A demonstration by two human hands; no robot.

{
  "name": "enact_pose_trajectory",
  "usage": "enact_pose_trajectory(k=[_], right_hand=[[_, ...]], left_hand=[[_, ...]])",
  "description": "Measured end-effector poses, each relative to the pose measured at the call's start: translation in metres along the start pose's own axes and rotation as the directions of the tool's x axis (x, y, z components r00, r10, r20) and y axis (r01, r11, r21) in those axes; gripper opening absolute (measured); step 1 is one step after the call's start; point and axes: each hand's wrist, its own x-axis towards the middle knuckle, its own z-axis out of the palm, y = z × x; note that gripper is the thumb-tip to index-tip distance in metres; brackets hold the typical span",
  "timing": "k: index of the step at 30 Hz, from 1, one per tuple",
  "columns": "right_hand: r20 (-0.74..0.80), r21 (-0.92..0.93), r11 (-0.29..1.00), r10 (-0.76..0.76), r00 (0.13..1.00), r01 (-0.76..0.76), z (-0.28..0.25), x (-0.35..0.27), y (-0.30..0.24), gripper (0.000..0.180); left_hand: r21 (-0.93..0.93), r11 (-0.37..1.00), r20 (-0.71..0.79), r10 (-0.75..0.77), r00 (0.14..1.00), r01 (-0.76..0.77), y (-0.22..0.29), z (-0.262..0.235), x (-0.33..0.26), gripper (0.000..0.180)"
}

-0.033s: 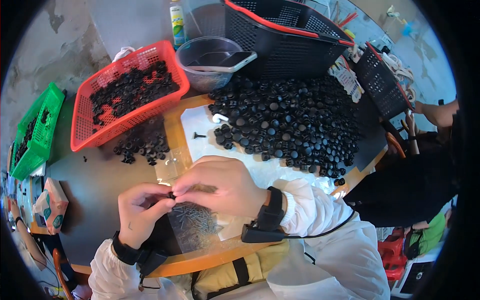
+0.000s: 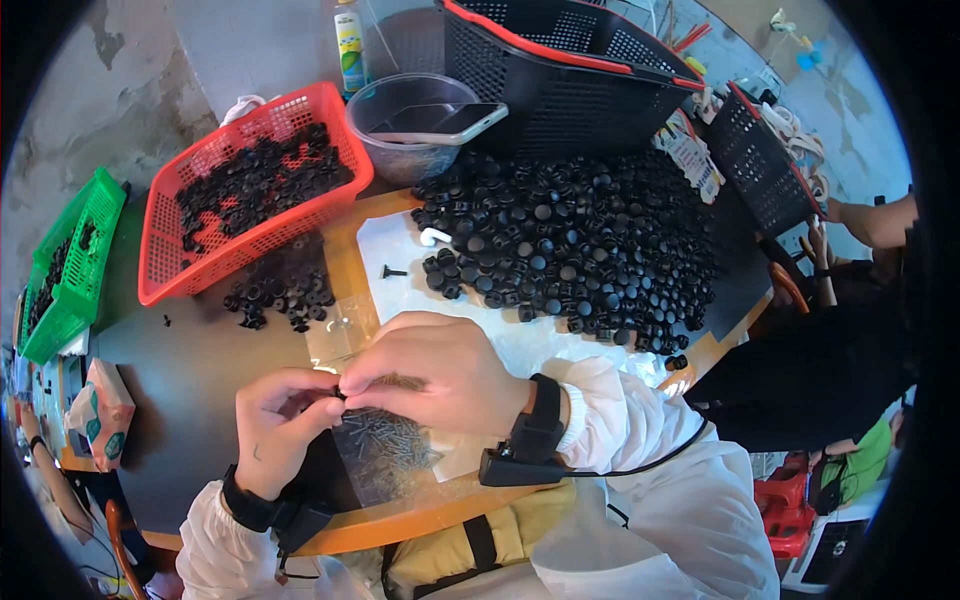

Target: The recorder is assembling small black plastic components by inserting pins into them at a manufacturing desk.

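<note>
My left hand (image 2: 278,428) pinches a small black plastic part (image 2: 340,393) between thumb and forefinger. My right hand (image 2: 435,372) meets it there, thumb and forefinger closed at the part; whatever lies between those tips is hidden. Below my right hand a heap of small metal screws (image 2: 392,442) rests on a clear plastic sheet. Farther off, loose black washer-like pieces (image 2: 285,296) lie on the dark table. To the right spreads a large pile of black round-capped plastic parts (image 2: 570,245). One black T-shaped piece (image 2: 393,272) lies apart on white paper.
A red basket (image 2: 255,250) and a green basket (image 2: 75,320), both with black parts, stand left. Behind are a clear tub (image 2: 400,150) with a phone (image 2: 440,124) across it, a spray bottle (image 2: 350,50) and a black basket (image 2: 540,100). Another person's arm (image 2: 875,222) shows at right.
The whole view has shifted very slightly. Both hands keep the same pinching pose at the small black part.
</note>
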Motion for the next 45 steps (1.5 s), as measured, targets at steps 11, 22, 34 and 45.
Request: enact_pose_trajectory(k=[11,22,34,45], right_hand=[[-0.035,-0.068,0.993,-0.095,0.995,0.093,0.004,0.005,-0.005,0.027],[0.064,0.439,0.811,0.401,0.914,-0.387,0.007,-0.006,0.011,0.025],[0.156,0.644,0.636,0.434,0.887,-0.425,0.008,-0.004,0.015,0.018],[0.153,0.516,0.744,0.408,0.900,-0.425,0.009,-0.004,0.009,0.017]], left_hand=[[-0.136,0.991,0.192,0.008,0.981,0.019,0.002,0.005,0.001,0.016],[0.931,0.281,0.005,0.626,0.780,-0.231,0.013,-0.044,0.036,0.023],[0.892,0.386,0.008,0.511,0.860,-0.237,-0.003,-0.066,0.043,0.022],[0.308,0.805,0.109,0.500,0.859,-0.508,0.004,-0.014,0.018,0.030]])
